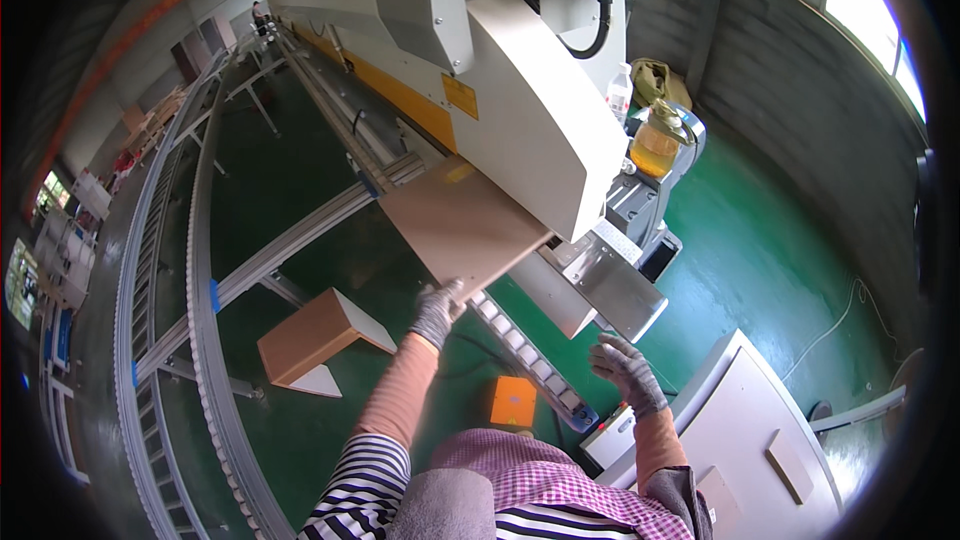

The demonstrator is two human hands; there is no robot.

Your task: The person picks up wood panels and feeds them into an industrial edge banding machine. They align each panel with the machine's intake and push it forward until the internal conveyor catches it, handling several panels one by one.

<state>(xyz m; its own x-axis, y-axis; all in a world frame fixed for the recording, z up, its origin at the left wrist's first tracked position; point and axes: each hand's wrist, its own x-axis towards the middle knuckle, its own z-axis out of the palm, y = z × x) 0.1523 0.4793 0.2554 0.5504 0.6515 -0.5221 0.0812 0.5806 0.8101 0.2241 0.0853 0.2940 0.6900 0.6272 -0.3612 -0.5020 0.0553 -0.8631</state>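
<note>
A flat brown board [460, 215] lies under the pale housing of a large machine [540, 110], its near corner sticking out towards me. My left hand [437, 314], in a grey work glove, is closed on that near corner. My right hand [628, 372], gloved too, hovers apart from the board, below a shiny metal plate [625, 298]. Its fingers are loosely bent and a little apart, with nothing seen in them. The board's far end is hidden beneath the housing.
A roller rail [525, 352] runs below the board. On the green floor sit a folded brown panel [318, 340] and an orange box [513, 403]. At right stand a white cabinet [745, 440] and a jug of amber liquid [655, 145]. A long conveyor [205, 270] curves along the left.
</note>
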